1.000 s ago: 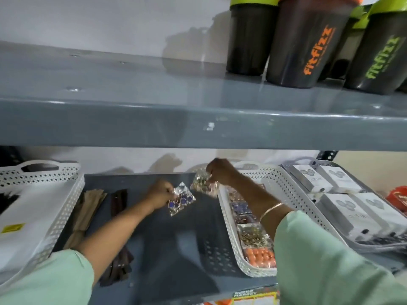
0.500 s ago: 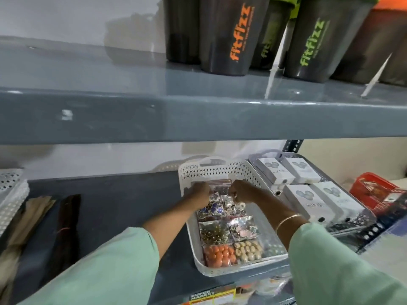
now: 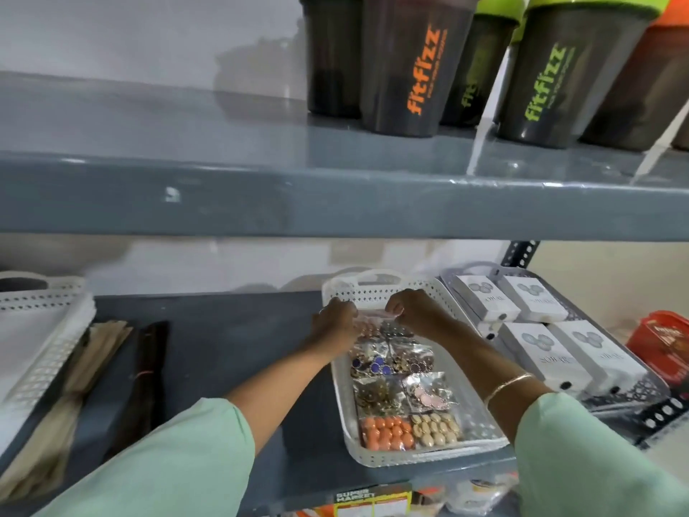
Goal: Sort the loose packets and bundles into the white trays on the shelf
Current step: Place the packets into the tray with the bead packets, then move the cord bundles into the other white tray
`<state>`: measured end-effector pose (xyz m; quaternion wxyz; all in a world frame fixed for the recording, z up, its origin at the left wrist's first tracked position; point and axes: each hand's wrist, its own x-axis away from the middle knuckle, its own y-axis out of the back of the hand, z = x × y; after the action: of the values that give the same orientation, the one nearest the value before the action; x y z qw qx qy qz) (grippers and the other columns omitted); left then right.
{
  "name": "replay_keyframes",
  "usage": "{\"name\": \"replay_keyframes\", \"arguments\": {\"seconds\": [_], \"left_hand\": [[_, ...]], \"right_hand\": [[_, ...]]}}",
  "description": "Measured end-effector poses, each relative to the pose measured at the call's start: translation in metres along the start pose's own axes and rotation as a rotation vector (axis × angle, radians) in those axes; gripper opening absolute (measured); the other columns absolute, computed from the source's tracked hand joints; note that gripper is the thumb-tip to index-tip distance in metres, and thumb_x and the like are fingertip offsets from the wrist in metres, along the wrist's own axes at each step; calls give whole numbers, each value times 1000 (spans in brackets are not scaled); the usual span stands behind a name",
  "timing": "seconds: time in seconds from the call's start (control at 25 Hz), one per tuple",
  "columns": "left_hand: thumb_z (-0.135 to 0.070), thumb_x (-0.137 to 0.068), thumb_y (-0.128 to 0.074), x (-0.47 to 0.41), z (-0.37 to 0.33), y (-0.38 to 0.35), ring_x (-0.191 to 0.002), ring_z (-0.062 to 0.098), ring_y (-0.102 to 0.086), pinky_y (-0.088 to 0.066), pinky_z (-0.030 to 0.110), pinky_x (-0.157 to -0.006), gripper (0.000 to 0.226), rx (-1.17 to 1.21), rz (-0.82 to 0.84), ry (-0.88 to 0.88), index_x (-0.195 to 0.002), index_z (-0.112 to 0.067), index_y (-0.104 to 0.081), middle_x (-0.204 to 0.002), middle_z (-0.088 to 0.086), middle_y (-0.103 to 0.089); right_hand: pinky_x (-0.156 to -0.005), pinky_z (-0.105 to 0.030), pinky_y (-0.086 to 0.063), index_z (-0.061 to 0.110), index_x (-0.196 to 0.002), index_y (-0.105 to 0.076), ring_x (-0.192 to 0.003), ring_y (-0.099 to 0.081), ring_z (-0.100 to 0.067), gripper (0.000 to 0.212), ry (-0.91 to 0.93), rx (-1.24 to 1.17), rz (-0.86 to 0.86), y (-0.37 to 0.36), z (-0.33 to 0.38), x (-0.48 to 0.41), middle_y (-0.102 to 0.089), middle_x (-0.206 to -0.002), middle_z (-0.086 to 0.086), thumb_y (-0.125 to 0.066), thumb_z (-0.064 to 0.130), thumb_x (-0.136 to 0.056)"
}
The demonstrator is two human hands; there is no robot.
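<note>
A white perforated tray stands on the lower grey shelf, filled with clear packets of jewellery. Orange beads and cream beads are at its front, and a blue-stone packet lies in the middle. My left hand and my right hand are at the tray's far end. Their fingers pinch the top edge of a clear packet of pink beads that rests in the tray. Left of the tray, a tan bundle and a dark brown bundle lie loose on the shelf.
Another white tray sits at the far left. A grey tray with white boxes stands right of the jewellery tray, and a red container lies beyond it. Dark shaker cups stand on the upper shelf overhead.
Both hands carried packets from the open shelf into the jewellery tray. The blue-stone packet now lies in the tray, and the hands have moved on to its far end.
</note>
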<state>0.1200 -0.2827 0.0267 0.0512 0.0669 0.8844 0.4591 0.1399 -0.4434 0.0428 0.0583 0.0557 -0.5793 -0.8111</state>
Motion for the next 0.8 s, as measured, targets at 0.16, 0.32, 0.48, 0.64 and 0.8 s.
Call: {"name": "replay_keyframes", "arguments": {"seconds": [0.16, 0.32, 0.48, 0.64, 0.8], "left_hand": [[-11, -84, -62, 26, 52, 69, -110, 30, -58, -44, 32, -94, 21, 146, -131, 69, -101, 1, -66, -118, 19, -61], [-13, -88, -56, 69, 139, 129, -110, 33, -60, -44, 38, -93, 26, 40, -234, 301, -100, 8, -66, -113, 25, -66], [-9, -95, -41, 122, 230, 151, -119, 35, -54, -45, 36, -98, 33, -39, -337, 620, -125, 2, -51, -131, 22, -55], [-4, -93, -41, 133, 260, 137, -115, 34, -57, -48, 37, -96, 32, -93, -276, 653, -121, 1, -56, -125, 20, -60], [-4, -93, -41, 116, 279, 124, -118, 30, -57, -49, 37, -97, 35, -76, -191, 744, -124, 0, -54, -128, 16, -59]], "right_hand": [[-87, -34, -55, -3, -89, -72, -94, -68, -29, 19, 110, -166, -113, 9, 81, -13, -73, -102, -20, -59, -8, -77], [-54, -23, -46, -1, -56, -65, -55, -58, -19, 29, 111, -461, -26, -38, 177, -16, -66, -60, -19, -47, -17, -72], [-39, -15, -45, 13, -49, -51, -29, -51, 2, 38, -35, -593, 235, -128, 258, -13, -55, -32, 6, -51, -8, -82], [-71, -36, -49, 7, -66, -56, -91, -65, -25, 26, -137, -460, 257, -185, 305, -10, -59, -87, -19, -70, 27, -78], [-68, -25, -41, -3, -85, -66, -95, -63, -25, 23, -224, -542, 231, -198, 320, -15, -65, -96, -23, -70, 18, -79]]}}
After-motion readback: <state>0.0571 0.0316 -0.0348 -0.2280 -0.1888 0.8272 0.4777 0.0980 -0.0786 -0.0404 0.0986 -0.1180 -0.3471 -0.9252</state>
